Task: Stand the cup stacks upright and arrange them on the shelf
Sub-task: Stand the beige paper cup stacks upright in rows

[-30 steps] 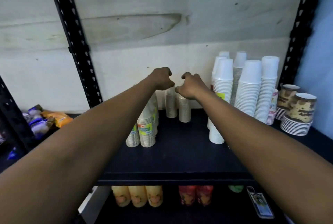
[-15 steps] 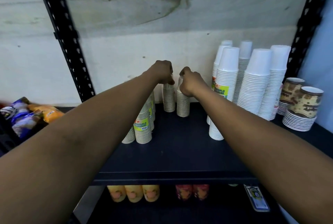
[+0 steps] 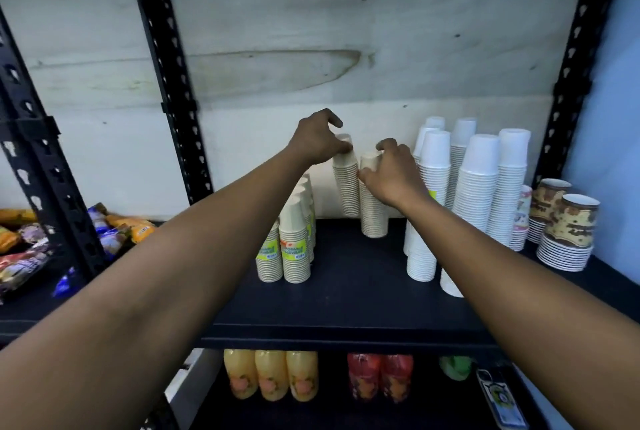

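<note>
Far left, on the neighbouring bay, snack packets (image 3: 20, 256) lie in a loose heap, and a black slotted upright (image 3: 166, 83) cuts them off from the main bay. Across to the dark shelf (image 3: 346, 298) now: labelled beige stacks (image 3: 294, 246) stand rim-down in a tight row running front to back, left of centre.

Up comes the left hand (image 3: 317, 138), reaching deep to the back wall. Thumb and curled fingers pinch the top cup of the taller beige stack (image 3: 346, 183), with the forefinger lifted clear above it. That stack leans a touch, its base right at the shelf's back edge; whether it rests there or is just off the board, I cannot tell.

Touching it on the right is the shorter beige stack (image 3: 373, 211), upright, base planted on the shelf. The right hand (image 3: 391, 170) wraps its upper part, fingers curled over the top and the thumb pressed in where the two stacks meet.

Further right, white cup stacks (image 3: 479, 187) crowd together, all rim-down, some partly behind the right forearm. Then patterned cups (image 3: 568, 225) sit in short stacks, mouths up, at the far end.

Below the shelf, yellow juice bottles (image 3: 270, 377) stand left of red bottles (image 3: 377, 377).
</note>
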`<state>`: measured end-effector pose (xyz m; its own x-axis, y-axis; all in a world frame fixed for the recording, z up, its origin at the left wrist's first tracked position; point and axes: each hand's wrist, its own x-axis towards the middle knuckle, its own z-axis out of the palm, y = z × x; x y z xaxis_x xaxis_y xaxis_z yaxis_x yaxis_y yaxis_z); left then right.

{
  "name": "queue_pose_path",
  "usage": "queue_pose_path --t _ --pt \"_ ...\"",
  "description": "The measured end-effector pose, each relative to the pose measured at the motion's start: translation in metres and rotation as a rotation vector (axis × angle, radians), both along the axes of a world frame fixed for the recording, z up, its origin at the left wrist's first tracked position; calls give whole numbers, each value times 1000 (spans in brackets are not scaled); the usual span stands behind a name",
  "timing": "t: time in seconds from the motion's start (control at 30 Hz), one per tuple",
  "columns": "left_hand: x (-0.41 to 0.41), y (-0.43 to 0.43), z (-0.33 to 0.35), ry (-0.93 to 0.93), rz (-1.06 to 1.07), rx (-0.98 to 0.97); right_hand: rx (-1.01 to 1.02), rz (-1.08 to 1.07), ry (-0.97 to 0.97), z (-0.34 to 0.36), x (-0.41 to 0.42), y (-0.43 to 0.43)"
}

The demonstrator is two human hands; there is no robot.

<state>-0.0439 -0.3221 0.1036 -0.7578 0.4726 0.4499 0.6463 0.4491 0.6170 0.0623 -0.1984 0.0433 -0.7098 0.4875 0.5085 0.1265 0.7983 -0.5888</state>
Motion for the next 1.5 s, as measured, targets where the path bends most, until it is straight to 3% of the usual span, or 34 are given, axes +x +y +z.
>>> queue_pose_path --t 0.17,0.5,0.9,1.23,1.4,1.5 --pt "32 -39 3 -102 -25 137 -42 49 57 4 31 -9" --pt "66 -116 -38 -166 40 192 -91 154 53 -21 49 -59" --pt "60 -169 -98 -82 201 58 -109 344 29 -59 28 -123" --pt "67 -167 -116 0 204 144 -154 366 109 -85 23 -120" --pt "80 -172 -151 38 255 333 -275 373 157 -111 35 -123" --pt "78 -186 -194 -176 228 405 -402 361 110 -137 44 -125"
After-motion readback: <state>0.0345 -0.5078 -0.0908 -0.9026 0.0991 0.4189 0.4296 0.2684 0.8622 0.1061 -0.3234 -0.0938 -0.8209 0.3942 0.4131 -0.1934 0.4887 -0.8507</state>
